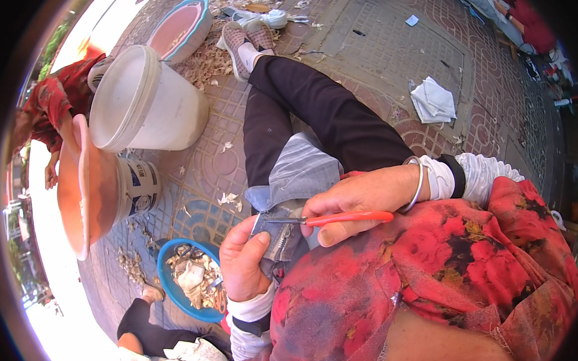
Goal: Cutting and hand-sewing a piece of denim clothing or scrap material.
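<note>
Gripping one red-handled tool (pixel 357 217), perhaps scissors, the right hand (pixel 366 192) faces the left hand (pixel 246 263), which pinches one denim piece (pixel 284 233).

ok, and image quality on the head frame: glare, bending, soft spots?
Head view, left: ground blown out to white; head view, rim: dark vignette, paving curving toward it; head view, centre: left hand, right hand and red-handled tool look fairly sharp; head view, upper right: person in red small and soft.
</note>
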`<state>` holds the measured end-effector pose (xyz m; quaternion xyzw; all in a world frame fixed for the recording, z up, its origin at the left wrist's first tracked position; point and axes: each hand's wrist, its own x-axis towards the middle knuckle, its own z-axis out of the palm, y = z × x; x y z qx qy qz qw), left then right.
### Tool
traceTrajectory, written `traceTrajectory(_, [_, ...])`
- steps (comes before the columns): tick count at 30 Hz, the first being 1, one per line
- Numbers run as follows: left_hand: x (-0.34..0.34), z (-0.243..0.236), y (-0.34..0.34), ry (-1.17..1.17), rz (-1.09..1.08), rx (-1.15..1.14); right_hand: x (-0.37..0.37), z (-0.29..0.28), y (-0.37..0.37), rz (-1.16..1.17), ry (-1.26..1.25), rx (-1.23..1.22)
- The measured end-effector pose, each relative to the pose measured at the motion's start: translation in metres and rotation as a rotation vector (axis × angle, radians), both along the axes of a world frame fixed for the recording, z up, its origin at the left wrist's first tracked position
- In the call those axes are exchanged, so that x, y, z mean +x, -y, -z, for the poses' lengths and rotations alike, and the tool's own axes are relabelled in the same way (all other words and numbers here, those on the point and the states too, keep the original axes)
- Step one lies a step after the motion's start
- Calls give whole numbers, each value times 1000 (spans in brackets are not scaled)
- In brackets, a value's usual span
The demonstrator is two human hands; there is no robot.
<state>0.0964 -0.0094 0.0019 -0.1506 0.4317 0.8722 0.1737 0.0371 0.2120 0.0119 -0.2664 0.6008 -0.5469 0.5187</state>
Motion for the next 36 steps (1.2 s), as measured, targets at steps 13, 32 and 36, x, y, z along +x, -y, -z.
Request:
traceTrajectory(13, [-1, -1, -2, -63, 22, 51, 13, 3, 4, 172, -89, -92])
traceTrajectory(32, [0, 5, 7, -12, 51, 50, 7, -2, 1, 59, 46, 71])
traceTrajectory(36, [0, 3, 5, -29, 72, 34, 8, -2, 2, 85, -5, -65])
